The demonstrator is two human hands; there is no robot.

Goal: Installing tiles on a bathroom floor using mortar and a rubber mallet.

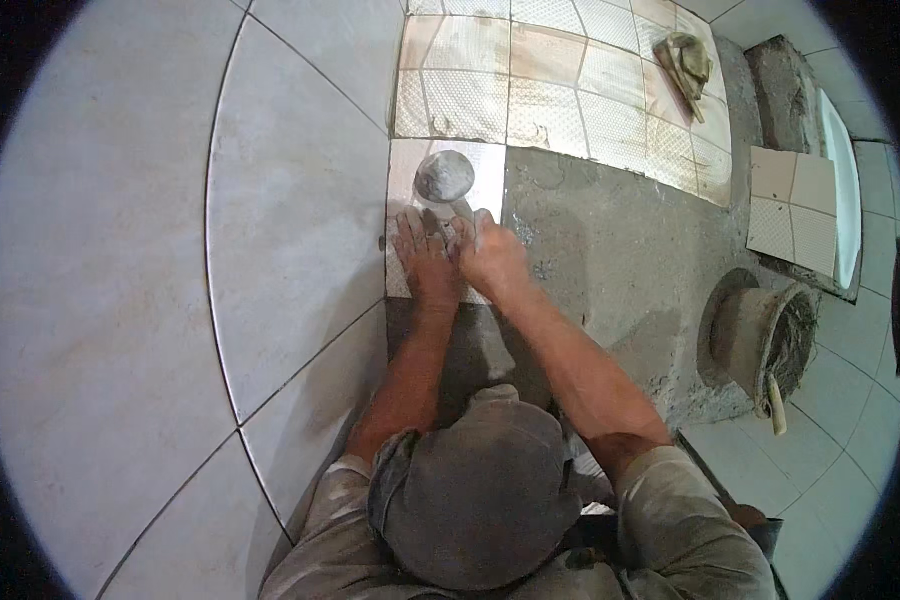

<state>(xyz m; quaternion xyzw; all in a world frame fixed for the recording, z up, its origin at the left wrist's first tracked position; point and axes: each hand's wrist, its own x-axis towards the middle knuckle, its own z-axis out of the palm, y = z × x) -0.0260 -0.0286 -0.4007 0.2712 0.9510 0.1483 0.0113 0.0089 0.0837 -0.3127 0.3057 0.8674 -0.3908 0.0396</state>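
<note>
My right hand (495, 258) is closed around the short handle of a mallet. The mallet's round, dusty grey head (444, 177) is over a pale patterned floor tile (400, 165) beside the wall; whether it touches the tile I cannot tell. Flat on the same tile, close to the right hand, lies my left hand (430, 265), its fingers spread. Grey mortar (560, 215) borders the tile on the right, and laid tiles (550, 95) adjoin its far edge.
Large pale wall tiles (300, 200) rise on the left. A crumpled, mortar-stained thing with a stick-like handle (685, 65) lies on the far tiles. At right are a loose tile (795, 190), a white-rimmed fixture (847, 190) and a mortar-caked bucket (750, 330) with a handle sticking out.
</note>
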